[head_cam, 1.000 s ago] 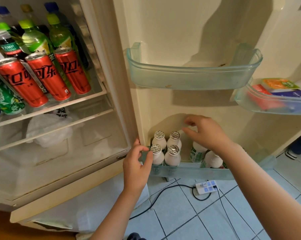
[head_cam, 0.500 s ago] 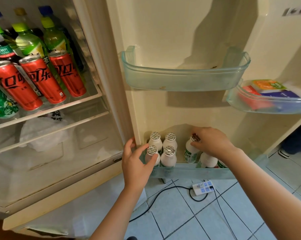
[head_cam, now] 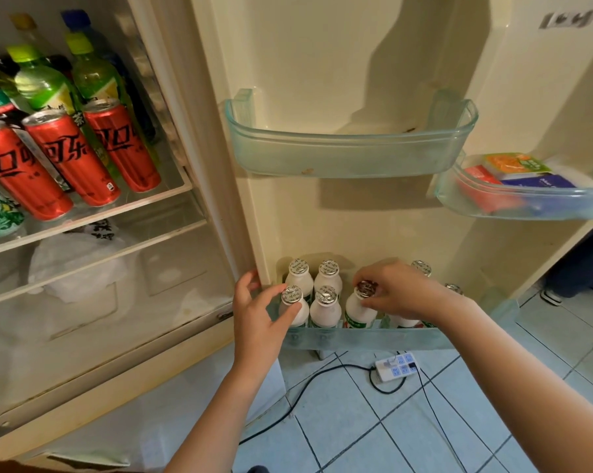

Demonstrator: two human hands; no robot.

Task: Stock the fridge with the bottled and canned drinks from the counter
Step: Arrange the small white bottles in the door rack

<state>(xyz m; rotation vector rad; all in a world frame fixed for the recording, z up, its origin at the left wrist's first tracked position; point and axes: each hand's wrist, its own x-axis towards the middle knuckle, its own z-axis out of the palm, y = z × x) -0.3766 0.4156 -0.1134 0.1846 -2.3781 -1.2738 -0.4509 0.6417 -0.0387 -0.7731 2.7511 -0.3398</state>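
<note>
Cans [head_cam: 73, 158] stand on the fridge shelf [head_cam: 117, 213] at left, bottles [head_cam: 39, 83] behind them; small bottles [head_cam: 326, 305] sit in the lower door bin [head_cam: 390, 336], centre, above a power strip [head_cam: 395, 365].

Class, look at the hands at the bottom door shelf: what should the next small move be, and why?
Probably release it: the right hand pinches the neck of a white bottle standing in the bottom door shelf next to a neighbouring bottle; the left hand touches the leftmost bottle.

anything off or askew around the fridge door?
Nothing spilled or tipped; the white bottles in the bottom door shelf stand upright. Two oddities: a power strip lies on the floor tiles just below that shelf, and the upper door shelf has small brown marks.
</note>
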